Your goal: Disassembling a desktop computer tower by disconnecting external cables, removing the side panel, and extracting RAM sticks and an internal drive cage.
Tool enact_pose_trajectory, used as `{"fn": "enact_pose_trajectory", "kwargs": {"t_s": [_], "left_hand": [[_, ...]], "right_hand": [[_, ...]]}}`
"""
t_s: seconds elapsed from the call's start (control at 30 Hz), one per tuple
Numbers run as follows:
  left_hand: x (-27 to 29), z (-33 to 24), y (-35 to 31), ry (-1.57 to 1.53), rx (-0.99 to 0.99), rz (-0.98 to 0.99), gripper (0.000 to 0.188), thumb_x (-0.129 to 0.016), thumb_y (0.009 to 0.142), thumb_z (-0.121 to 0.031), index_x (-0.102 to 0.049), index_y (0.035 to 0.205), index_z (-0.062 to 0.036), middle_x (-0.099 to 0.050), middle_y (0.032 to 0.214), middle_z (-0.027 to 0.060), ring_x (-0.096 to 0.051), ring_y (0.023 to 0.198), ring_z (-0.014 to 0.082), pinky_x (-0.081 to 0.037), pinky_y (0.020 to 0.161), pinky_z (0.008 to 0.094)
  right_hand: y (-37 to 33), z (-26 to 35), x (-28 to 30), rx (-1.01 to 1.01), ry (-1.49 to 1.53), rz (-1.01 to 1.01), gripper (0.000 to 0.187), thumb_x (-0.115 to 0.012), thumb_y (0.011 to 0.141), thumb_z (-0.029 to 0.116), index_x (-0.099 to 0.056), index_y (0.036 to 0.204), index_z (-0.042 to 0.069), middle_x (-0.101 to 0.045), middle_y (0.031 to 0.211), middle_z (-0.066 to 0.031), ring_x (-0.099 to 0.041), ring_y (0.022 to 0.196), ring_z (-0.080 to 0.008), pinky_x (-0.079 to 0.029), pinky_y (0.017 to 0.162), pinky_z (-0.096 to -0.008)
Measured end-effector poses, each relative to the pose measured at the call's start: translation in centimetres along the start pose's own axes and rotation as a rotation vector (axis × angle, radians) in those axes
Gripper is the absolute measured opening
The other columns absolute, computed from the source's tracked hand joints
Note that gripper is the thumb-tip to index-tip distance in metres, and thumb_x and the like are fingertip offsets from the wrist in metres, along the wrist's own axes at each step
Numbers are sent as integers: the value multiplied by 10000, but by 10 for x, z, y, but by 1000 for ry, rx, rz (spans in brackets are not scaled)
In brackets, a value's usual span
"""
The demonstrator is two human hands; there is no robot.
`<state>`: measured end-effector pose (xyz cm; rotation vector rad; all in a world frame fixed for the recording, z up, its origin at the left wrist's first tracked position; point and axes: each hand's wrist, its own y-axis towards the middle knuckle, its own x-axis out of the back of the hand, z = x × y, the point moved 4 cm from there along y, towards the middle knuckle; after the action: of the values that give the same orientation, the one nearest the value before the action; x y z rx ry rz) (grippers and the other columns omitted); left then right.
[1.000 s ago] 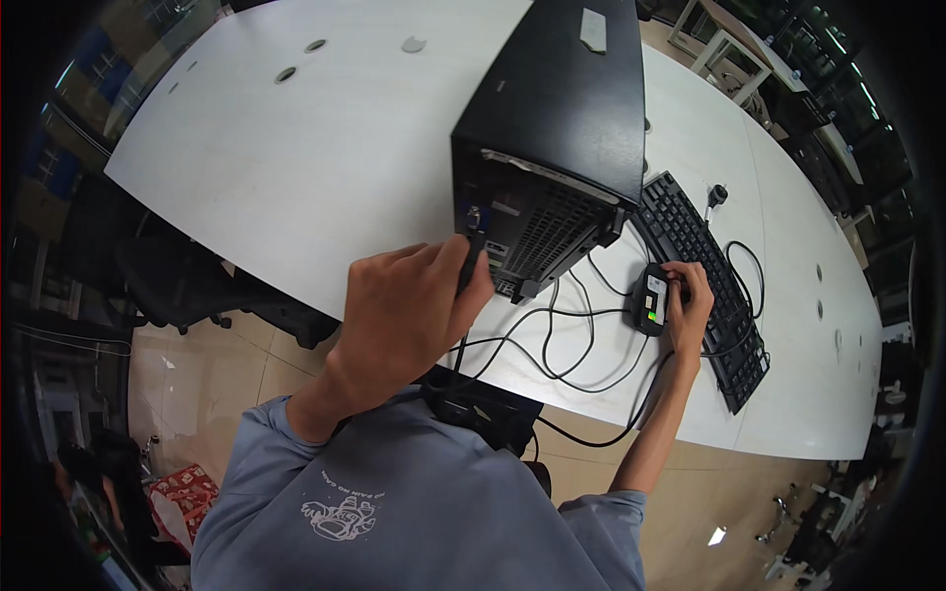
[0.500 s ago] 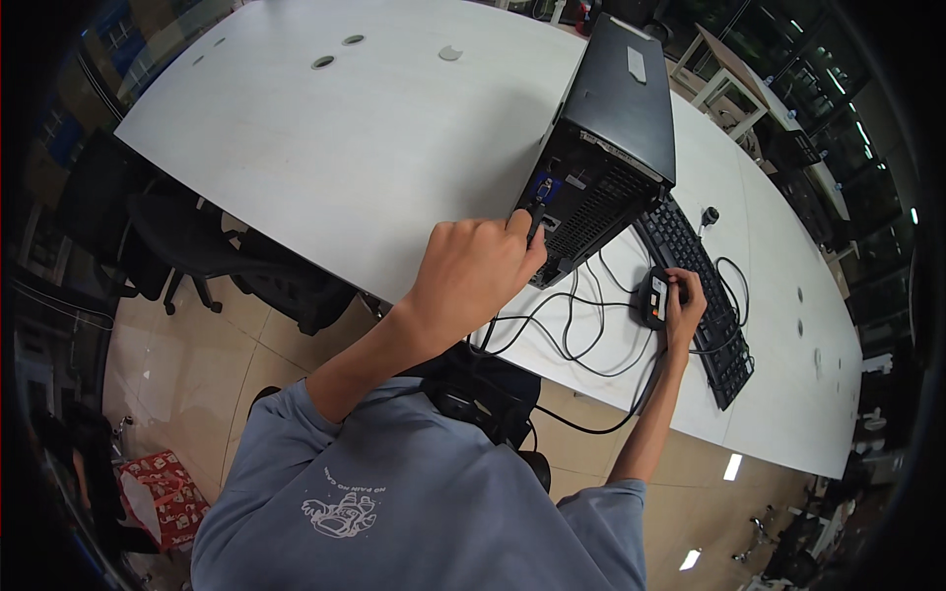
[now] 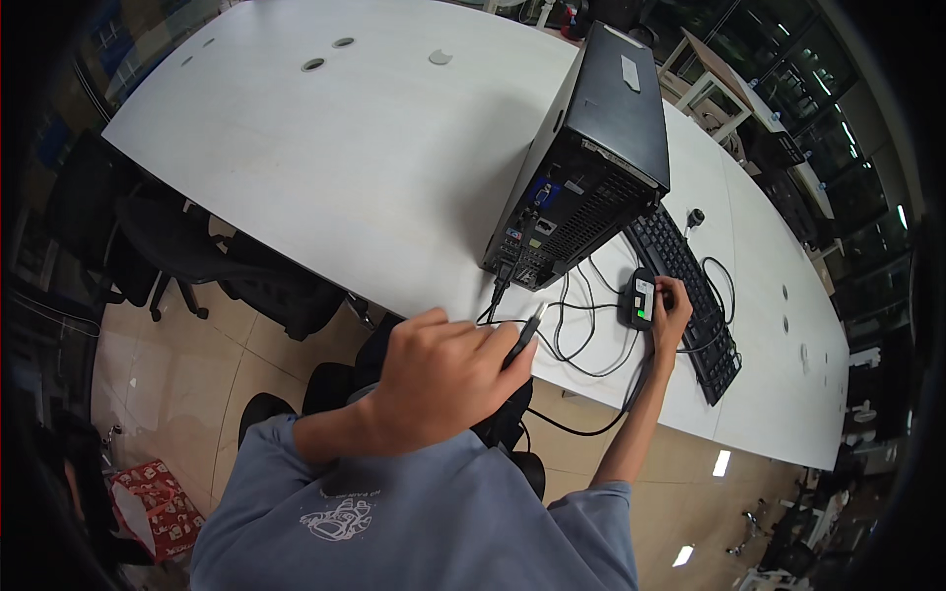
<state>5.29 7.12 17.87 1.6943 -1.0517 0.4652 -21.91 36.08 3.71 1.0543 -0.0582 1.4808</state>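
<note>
My left hand [image 3: 443,379] is closed on a black cable plug [image 3: 527,330] with a pale metal tip pointing up and away, in the air in front of the table's near edge. Beyond it stands a black computer tower [image 3: 616,108], its rear panel facing me. A blue video port [image 3: 543,192] shows there, and black cables [image 3: 503,279] are plugged in low down. My right hand [image 3: 671,313] grips the side of a small black corded device [image 3: 639,299] with a rounded end, a pale label and a bright green patch.
A black keyboard [image 3: 690,295] lies right of the device. Thin black cables loop over the white table [image 3: 394,128] and hang past its near edge. A small round black object [image 3: 696,217] sits beyond the keyboard. Black chairs [image 3: 177,241] stand at the left, by a red patterned bag [image 3: 163,502].
My left hand has drawn back from the tower's rear toward me, the plug still in it. My right hand stays at the device, whose coloured patch was orange and is now green.
</note>
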Motion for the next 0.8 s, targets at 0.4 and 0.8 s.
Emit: {"fn": "enact_pose_trajectory", "kwargs": {"t_s": [0.4,0.8], "left_hand": [[-51,-5,-17,-811,109,165,174,-761,804,-76,-606,847,-11,-562,584,50,-554,477,94,-427,461,251],[-35,54,20,-85,233,-175,322,-770,816,-288,-540,730,-79,-445,537,21,-470,429,195,-361,433,331]], "right_hand": [[-116,228,-11,307,449,349,389,-812,726,210,-639,1004,0,-646,815,-121,-605,643,-245,-471,598,-346],[-88,154,16,-268,644,-242,305,-352,1069,219,-538,960,3,-493,557,-31,-386,413,-62,-275,413,-201]]}}
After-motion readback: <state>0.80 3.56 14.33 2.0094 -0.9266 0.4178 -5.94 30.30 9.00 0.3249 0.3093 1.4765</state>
